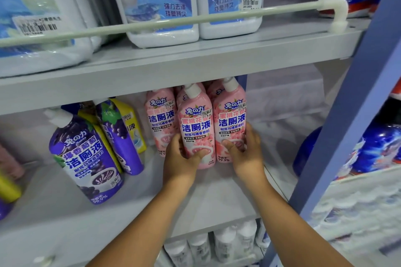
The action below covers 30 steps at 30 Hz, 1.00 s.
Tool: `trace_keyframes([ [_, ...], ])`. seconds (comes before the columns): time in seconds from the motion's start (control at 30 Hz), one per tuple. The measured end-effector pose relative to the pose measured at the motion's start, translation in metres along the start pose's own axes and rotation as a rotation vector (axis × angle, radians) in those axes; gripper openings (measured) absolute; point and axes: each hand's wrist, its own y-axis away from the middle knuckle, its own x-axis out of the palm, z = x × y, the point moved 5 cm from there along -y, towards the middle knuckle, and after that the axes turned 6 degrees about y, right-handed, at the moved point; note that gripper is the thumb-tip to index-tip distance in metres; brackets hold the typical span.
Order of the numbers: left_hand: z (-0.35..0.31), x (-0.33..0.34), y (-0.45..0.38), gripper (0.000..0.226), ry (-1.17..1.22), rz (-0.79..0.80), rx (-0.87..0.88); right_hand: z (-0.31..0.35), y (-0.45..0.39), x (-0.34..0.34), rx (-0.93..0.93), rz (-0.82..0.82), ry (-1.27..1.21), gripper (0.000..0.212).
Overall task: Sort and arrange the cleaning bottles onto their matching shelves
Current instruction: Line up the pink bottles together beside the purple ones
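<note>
Two pink bottles upright on grey shelf [65, 212]: left hand [181, 156] grips one [196, 128], right hand [246, 151] other [231, 123].

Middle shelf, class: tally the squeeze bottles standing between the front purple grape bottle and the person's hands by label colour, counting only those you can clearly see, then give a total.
Pink peach-label plastic bottles: 3 clear in front; more pink behind, uncountable
Purple grape-label plastic bottles: 2
Yellow-label plastic bottles: 1 clear; another yellow edge shows behind the front purple one
Total clearly seen: 6
</note>
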Motion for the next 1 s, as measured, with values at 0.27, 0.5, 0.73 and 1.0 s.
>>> trace_keyframes([
  [0.27,0.0,0.002,-0.008,0.063,-0.015,-0.009,0.011,-0.005,-0.008,0.008,0.061,0.013,0.017,0.064],
  [0.5,0.001,0.006,-0.01,0.074,-0.042,-0.035,0.026,-0.01,-0.01,0.009,0.049,0.011,0.059,0.06],
  [0.73,-0.001,0.008,-0.011,0.073,-0.052,-0.026,0.029,-0.019,-0.008,0.017,0.082,0.069,-0.01,0.058],
  [1.0,0.004,0.006,-0.005,0.057,-0.004,-0.062,-0.012,-0.018,-0.008,0.015,0.072,0.009,0.014,0.073],
])
